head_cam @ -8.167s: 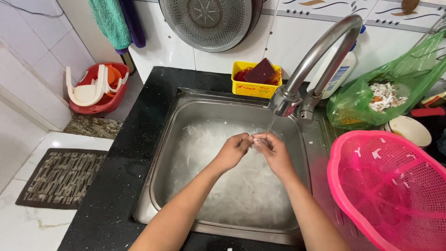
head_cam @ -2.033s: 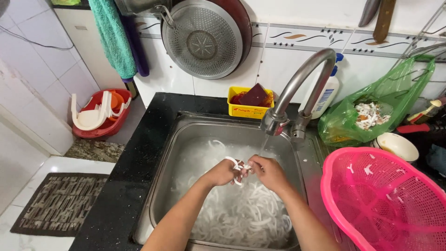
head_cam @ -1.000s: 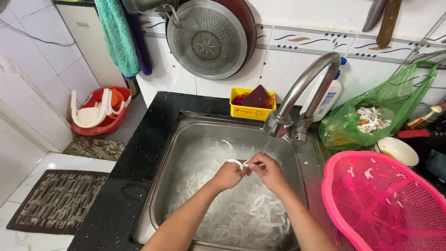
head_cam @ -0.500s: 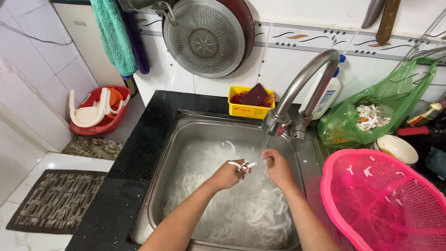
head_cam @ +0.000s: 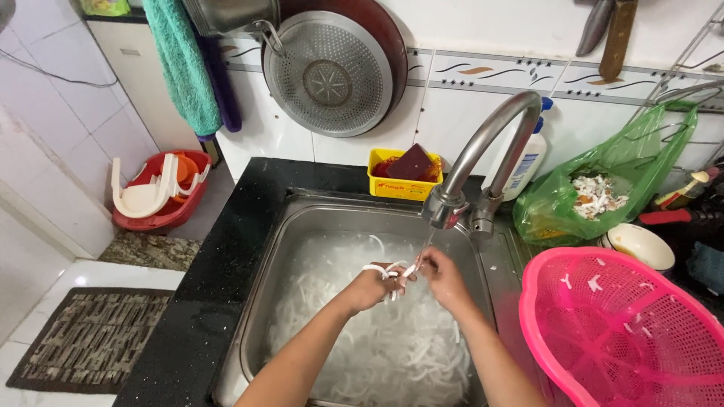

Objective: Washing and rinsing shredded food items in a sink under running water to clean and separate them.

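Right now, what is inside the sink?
The sink holds a heap of white strips in water. The left hand and right hand hold a few strips beneath the tap. The sink's bottom is covered.

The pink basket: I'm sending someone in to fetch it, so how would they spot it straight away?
Start at the steel sink under the curved tap. Just right of it, on the counter, sits the pink basket. It is the only large round pink thing there, with perforated walls, below the green plastic bag.
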